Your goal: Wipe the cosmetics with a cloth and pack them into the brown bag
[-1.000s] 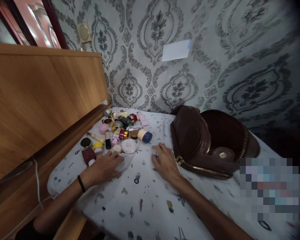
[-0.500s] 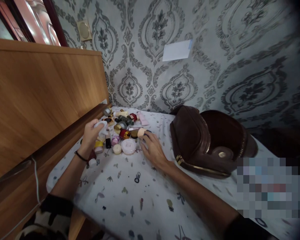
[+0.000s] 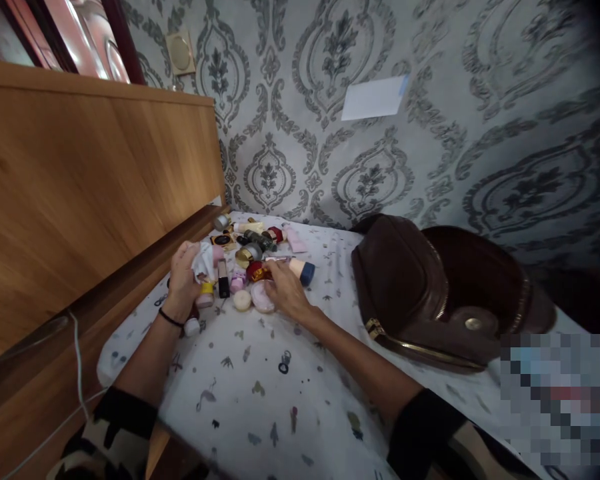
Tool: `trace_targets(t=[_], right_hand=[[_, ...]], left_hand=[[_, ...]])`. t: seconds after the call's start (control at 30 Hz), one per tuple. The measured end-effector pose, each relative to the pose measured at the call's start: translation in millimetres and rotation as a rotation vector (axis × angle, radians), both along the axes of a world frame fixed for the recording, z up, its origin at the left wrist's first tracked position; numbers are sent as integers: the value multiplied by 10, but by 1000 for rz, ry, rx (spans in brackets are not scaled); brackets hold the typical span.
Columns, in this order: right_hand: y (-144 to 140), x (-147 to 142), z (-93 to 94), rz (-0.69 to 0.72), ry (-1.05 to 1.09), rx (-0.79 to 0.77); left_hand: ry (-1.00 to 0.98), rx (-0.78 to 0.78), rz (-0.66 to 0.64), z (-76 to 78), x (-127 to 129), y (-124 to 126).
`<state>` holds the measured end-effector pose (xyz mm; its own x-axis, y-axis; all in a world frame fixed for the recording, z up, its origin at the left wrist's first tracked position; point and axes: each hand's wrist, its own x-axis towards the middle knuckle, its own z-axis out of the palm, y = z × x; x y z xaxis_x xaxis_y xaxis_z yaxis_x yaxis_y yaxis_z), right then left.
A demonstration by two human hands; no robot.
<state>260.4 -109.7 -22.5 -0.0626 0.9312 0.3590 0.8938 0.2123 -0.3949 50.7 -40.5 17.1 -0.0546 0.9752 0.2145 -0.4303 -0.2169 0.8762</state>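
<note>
My left hand (image 3: 183,277) is closed around a crumpled white cloth (image 3: 203,261) at the left edge of a heap of small cosmetics (image 3: 250,257): jars, tubes and lipsticks. My right hand (image 3: 285,290) lies on the heap, its fingers over a round pale compact (image 3: 260,300) and close to a red-and-gold jar (image 3: 255,271). I cannot tell whether it grips anything. A beige tube with a blue cap (image 3: 303,270) lies just right of that hand.
An open brown leather bag (image 3: 430,293) sits to the right on the printed white bedsheet (image 3: 260,387). A wooden headboard (image 3: 80,193) runs along the left, with a white cable (image 3: 77,360) hanging. Patterned wallpaper is behind.
My left hand lifted the white cloth from the sheet and carried it to the heap's left side. My right hand slid from the bare sheet onto the cosmetics.
</note>
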Motion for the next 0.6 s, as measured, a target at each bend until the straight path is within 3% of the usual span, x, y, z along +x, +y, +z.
trace_targets(t=[0.33,0.6], right_hand=[[197,-274,128,-78,-201,-81],[284,-175,216,-140,-214,-122]], left_hand=[[-178,-74,77,-63,-279,240],[-216,-62,89,-57,-369,310]])
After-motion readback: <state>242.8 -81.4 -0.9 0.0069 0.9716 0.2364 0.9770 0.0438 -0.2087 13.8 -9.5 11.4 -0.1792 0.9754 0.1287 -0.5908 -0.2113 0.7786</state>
